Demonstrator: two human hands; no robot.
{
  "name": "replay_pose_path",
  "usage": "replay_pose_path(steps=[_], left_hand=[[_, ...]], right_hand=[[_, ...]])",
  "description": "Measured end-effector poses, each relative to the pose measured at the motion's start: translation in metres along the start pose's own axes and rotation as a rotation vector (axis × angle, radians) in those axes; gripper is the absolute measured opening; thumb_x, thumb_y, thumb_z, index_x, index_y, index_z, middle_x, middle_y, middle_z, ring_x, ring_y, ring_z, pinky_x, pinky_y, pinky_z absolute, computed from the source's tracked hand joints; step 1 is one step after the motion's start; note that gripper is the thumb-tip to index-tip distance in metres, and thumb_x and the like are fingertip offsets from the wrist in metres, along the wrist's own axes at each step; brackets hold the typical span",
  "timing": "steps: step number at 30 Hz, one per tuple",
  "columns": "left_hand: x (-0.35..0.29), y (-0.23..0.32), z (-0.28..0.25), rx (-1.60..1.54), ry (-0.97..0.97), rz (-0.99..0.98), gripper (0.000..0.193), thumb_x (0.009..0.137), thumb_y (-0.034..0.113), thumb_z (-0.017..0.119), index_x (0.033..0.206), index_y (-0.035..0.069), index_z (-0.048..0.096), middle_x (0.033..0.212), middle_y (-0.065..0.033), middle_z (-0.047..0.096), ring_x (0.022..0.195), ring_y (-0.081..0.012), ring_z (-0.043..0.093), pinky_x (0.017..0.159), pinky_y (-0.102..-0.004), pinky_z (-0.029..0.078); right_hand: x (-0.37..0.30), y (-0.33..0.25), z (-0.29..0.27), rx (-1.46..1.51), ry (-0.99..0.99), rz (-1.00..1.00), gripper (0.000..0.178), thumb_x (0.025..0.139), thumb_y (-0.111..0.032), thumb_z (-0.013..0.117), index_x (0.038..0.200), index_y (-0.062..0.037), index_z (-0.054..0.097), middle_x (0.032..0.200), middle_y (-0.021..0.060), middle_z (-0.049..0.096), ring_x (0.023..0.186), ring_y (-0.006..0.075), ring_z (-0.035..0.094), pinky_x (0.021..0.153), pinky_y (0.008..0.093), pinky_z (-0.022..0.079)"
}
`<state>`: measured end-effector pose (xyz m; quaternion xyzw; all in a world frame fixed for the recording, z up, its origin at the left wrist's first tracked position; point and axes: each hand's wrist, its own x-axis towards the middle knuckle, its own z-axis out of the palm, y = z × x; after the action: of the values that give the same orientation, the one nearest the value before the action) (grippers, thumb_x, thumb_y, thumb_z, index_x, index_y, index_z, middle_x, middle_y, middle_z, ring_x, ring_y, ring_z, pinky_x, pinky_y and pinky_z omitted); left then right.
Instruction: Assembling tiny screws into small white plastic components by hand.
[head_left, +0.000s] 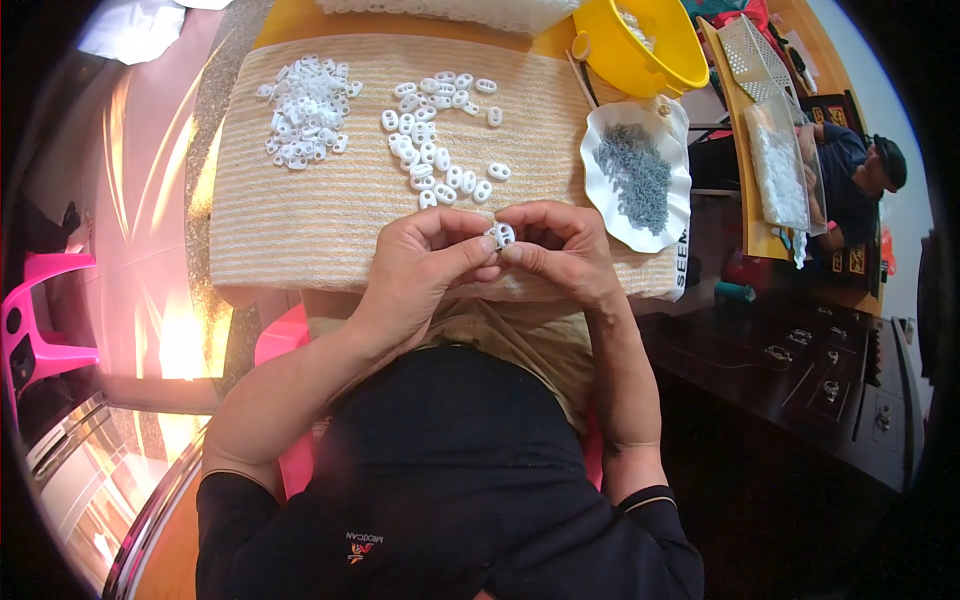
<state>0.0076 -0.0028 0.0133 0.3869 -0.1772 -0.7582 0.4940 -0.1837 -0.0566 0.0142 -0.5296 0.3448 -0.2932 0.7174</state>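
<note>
Near the front edge of the cloth-covered table, both hands meet at one small white two-hole cord lock (505, 235). My left hand (425, 265) pinches it from the left between thumb and fingertips. From the right, the thumb and forefinger of my right hand (565, 255) are closed on the same piece. Just beyond lie several loose white oval two-hole pieces (428, 155). Farther left is a heap of small white plastic parts (308, 108). Small grey springs (635, 175) fill the middle of a white wavy-rimmed plate (598, 130) on the right.
A yellow basin (610, 45) with pale pieces inside stands at the back right. Striped beige cloth (290, 220) covers the table. A person (850, 185) sits at another table far right, near a clear bin of white parts (778, 165). A pink chair (45, 315) stands left.
</note>
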Motion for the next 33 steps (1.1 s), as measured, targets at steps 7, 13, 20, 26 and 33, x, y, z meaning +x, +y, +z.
replay_pose_path(steps=[7, 13, 20, 26, 33], left_hand=[[0.0, -0.0005, 0.0001, 0.013, -0.002, 0.002, 0.017, 0.086, 0.005, 0.065, 0.102, 0.0, 0.061, 0.091, -0.0082, 0.066, 0.077, -0.0132, 0.065, 0.072, -0.0254, 0.056], [-0.0001, -0.0014, -0.0006, 0.002, -0.007, 0.006, 0.017, 0.086, 0.004, 0.065, 0.101, 0.0, 0.061, 0.09, -0.0086, 0.066, 0.076, -0.0134, 0.065, 0.071, -0.0254, 0.056], [-0.0009, -0.0008, 0.0005, -0.006, 0.007, -0.01, 0.015, 0.086, 0.004, 0.065, 0.1, 0.0, 0.061, 0.09, -0.009, 0.066, 0.076, -0.0137, 0.065, 0.071, -0.026, 0.057], [-0.0006, -0.0001, 0.0009, -0.034, 0.007, -0.037, 0.015, 0.086, 0.004, 0.064, 0.101, -0.001, 0.06, 0.091, -0.009, 0.066, 0.078, -0.0135, 0.065, 0.071, -0.0261, 0.058], [-0.0005, 0.0028, 0.0029, -0.048, 0.028, -0.081, 0.016, 0.087, 0.003, 0.063, 0.102, -0.001, 0.06, 0.093, -0.0097, 0.066, 0.078, -0.014, 0.065, 0.072, -0.026, 0.058]], right_hand=[[-0.0005, 0.0027, -0.0005, -0.038, 0.001, -0.03, 0.03, 0.083, 0.0, 0.068, 0.112, 0.0038, 0.06, 0.097, 0.0079, 0.067, 0.088, 0.0121, 0.064, 0.077, 0.0248, 0.053], [-0.0006, 0.0024, -0.0002, -0.029, -0.011, -0.052, 0.03, 0.083, 0.001, 0.067, 0.112, 0.005, 0.06, 0.097, 0.0091, 0.067, 0.087, 0.0125, 0.064, 0.077, 0.0248, 0.053], [-0.0017, 0.0014, -0.0015, -0.008, -0.021, -0.017, 0.031, 0.084, 0.003, 0.066, 0.113, 0.0063, 0.058, 0.098, 0.011, 0.067, 0.088, 0.0146, 0.065, 0.078, 0.0264, 0.054], [-0.0019, 0.0015, -0.0004, 0.042, -0.025, -0.015, 0.031, 0.084, 0.004, 0.065, 0.114, 0.007, 0.057, 0.098, 0.0137, 0.067, 0.089, 0.0183, 0.066, 0.079, 0.029, 0.055], [-0.0026, -0.0017, 0.0015, 0.115, -0.018, 0.036, 0.033, 0.082, 0.003, 0.067, 0.114, 0.0059, 0.058, 0.098, 0.0102, 0.066, 0.089, 0.015, 0.064, 0.078, 0.026, 0.052]])
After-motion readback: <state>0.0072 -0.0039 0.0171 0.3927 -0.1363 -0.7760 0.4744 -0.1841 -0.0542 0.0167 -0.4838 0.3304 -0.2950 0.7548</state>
